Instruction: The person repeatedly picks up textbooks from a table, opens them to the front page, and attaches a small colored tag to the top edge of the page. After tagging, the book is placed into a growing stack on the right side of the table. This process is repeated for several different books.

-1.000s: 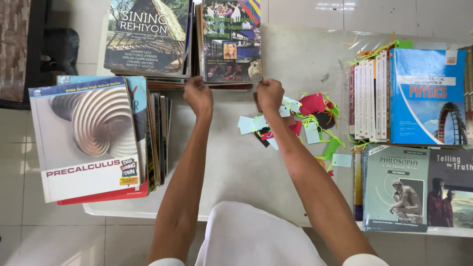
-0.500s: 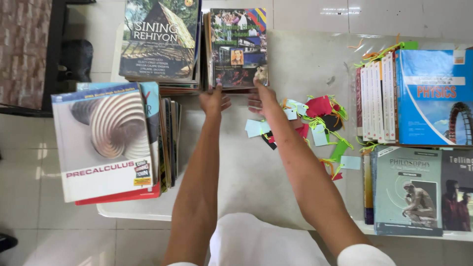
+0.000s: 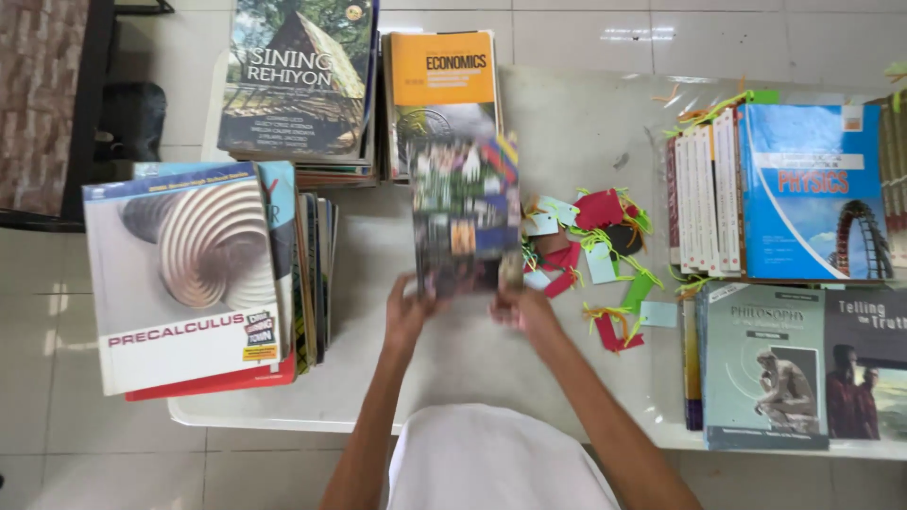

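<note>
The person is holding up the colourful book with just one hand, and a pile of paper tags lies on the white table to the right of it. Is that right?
Not quite. The head view shows both hands on the blurred colourful book: the left hand and the right hand each grip its near edge. The rest holds: the red, green and pale blue paper tags lie on the white table to its right.

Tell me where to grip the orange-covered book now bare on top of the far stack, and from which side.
Take the orange-covered book by its near short edge, coming from the person's side. It lies flat on its stack, the taller dark-covered stack crowds its left edge, and both hands are busy with the blurred colourful book above that near edge.
</note>
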